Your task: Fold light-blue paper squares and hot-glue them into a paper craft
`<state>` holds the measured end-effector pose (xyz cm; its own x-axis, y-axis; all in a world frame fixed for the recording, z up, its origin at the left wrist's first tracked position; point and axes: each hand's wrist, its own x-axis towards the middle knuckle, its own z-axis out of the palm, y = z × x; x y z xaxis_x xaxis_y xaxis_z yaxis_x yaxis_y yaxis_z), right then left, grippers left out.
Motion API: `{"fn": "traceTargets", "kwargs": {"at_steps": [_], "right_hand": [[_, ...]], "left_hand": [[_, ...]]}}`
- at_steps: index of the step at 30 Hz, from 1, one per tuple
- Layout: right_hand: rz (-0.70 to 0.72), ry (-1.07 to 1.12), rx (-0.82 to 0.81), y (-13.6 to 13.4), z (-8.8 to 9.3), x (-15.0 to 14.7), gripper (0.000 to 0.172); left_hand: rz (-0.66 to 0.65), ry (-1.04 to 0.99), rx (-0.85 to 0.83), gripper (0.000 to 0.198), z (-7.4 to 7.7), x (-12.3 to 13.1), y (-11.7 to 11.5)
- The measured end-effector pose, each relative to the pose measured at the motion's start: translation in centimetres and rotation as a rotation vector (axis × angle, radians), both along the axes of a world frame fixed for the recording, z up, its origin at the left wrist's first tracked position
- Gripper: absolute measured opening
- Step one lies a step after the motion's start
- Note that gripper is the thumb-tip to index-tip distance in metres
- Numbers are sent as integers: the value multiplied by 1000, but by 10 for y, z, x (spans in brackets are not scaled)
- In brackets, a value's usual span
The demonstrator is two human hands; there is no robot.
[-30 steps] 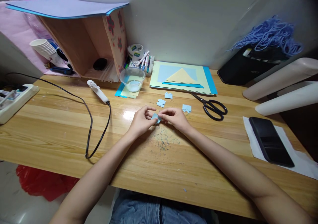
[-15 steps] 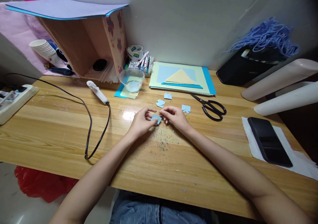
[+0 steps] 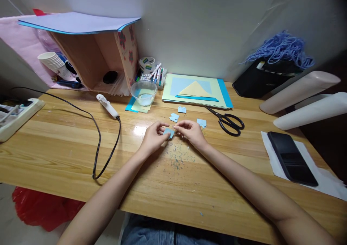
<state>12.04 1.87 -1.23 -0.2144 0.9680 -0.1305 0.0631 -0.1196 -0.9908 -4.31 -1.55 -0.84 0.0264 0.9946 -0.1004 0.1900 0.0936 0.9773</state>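
Note:
Between the thumb and fingers of my left hand is a small light-blue paper piece. Just right of that piece, my right hand is closed in a pinch, its thumb and index fingertips together; what they hold, if anything, is too small to tell. Beyond my hands lie a folded blue paper, a second one nearer my left hand, and a third beside my right hand. Dark specks are scattered on the wooden table below my hands.
Black-handled scissors lie right of the papers. Behind are a paper stack, a clear bowl and markers. A white device with a black cord lies left. A phone and white rolls are at right.
The camera view has shifted, so the desk objects appear slightly lower. The left hand still holds the blue piece, and the right hand remains pinched beside it.

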Motion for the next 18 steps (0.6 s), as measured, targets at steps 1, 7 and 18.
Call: {"fn": "traceTargets", "kwargs": {"at_steps": [1, 7, 18], "right_hand": [[2, 6, -1, 0, 0, 0, 31], [51, 21, 34, 1, -3, 2, 32], [18, 29, 27, 1, -4, 2, 28]], "left_hand": [[2, -3, -2, 32, 1, 0, 0], [31, -18, -17, 31, 5, 0, 0], [21, -23, -19, 31, 3, 0, 1]]}}
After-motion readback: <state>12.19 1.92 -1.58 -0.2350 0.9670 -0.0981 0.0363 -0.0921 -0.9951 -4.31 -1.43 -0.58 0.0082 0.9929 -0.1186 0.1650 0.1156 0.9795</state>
